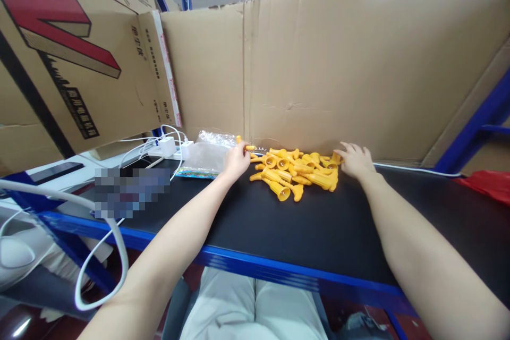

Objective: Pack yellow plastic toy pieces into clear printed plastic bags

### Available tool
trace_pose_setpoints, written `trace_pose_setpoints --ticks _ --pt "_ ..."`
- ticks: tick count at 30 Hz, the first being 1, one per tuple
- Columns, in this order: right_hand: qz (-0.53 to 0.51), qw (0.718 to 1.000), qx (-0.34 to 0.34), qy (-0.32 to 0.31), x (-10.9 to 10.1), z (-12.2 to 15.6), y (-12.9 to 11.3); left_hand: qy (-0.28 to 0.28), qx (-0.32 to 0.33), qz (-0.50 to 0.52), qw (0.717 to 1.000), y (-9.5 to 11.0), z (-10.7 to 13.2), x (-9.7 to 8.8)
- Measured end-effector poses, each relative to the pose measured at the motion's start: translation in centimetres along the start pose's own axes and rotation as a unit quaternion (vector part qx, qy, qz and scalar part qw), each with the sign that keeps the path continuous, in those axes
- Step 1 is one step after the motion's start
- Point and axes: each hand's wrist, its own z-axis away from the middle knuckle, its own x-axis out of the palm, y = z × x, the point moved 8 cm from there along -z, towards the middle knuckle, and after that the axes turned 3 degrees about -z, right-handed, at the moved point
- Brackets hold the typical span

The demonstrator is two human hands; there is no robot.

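Near the back of the table, my left hand (238,160) is closed around a yellow corkscrew (250,147), its silver spiral pointing right over the pile. A heap of yellow corkscrew parts (295,170) lies just right of that hand, with handles and hollow cone-shaped sleeves mixed together. Several sleeves show their round openings. At the heap's right end, my right hand (357,161) has its fingers spread, with the thumb side against a yellow piece (337,159). Whether it grips that piece is hard to see.
Left of the heap lies a clear plastic bag (209,151), beside white chargers and cables (166,146). Cardboard (338,74) walls the back, and a large printed box (79,53) stands at left. Red material (488,185) lies far right. A blue rail (279,271) edges the front.
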Motion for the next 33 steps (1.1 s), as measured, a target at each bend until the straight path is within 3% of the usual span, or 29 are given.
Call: trace_pose_setpoints --ticks 11,26,33 --pt "-0.078 0.991 0.099 -0.033 2.6 -2.0 2.2 -0.002 0.004 -0.007 1.000 0.0 -0.1 0.3" --pt "-0.123 0.982 0.141 -0.037 2.8 -1.0 4.0 -0.007 -0.002 -0.002 1.000 -0.1 -0.1 0.3" --pt "-0.203 0.948 0.232 0.085 0.4 0.5 6.0 0.001 -0.009 0.003 1.000 -1.3 -0.4 0.5"
